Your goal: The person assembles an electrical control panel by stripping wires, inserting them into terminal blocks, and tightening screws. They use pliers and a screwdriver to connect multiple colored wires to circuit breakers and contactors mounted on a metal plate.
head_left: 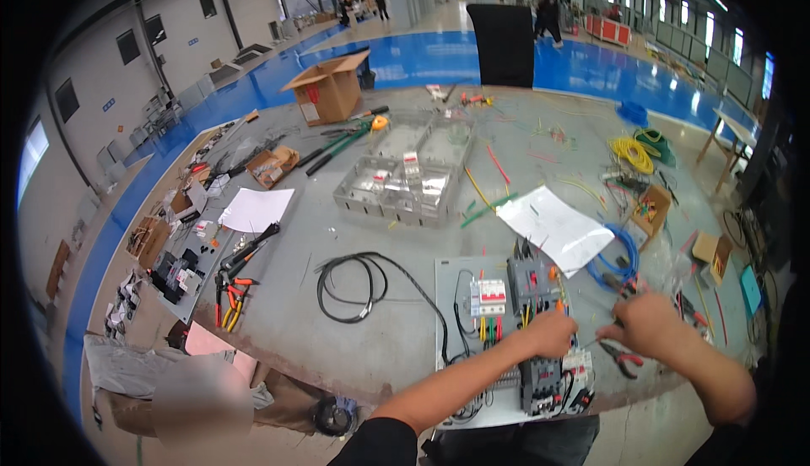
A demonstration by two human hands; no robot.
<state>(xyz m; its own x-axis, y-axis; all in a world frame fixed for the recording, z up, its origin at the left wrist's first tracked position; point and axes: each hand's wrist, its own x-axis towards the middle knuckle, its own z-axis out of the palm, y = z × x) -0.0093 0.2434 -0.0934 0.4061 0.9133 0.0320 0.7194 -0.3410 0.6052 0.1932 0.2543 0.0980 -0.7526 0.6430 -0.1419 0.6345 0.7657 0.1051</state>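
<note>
A grey mounting panel (451, 284) lies at the near edge of the table, carrying white and red circuit breakers (488, 296), grey contactors (542, 382) and coloured wires. My left hand (553, 333) rests closed on the panel's wiring just right of the breakers. My right hand (643, 323) is closed a little to the right, off the panel's edge, gripping something small that I cannot make out. Red-handled pliers (623, 359) lie just below it.
A black cable coil (354, 284) lies left of the panel, white paper sheets (557, 225) and a blue wire coil (620, 263) behind it. Further off are clear plastic trays (405, 183), a cardboard box (329, 88), hand tools (236, 276) and a black chair (504, 44). A person stands far back.
</note>
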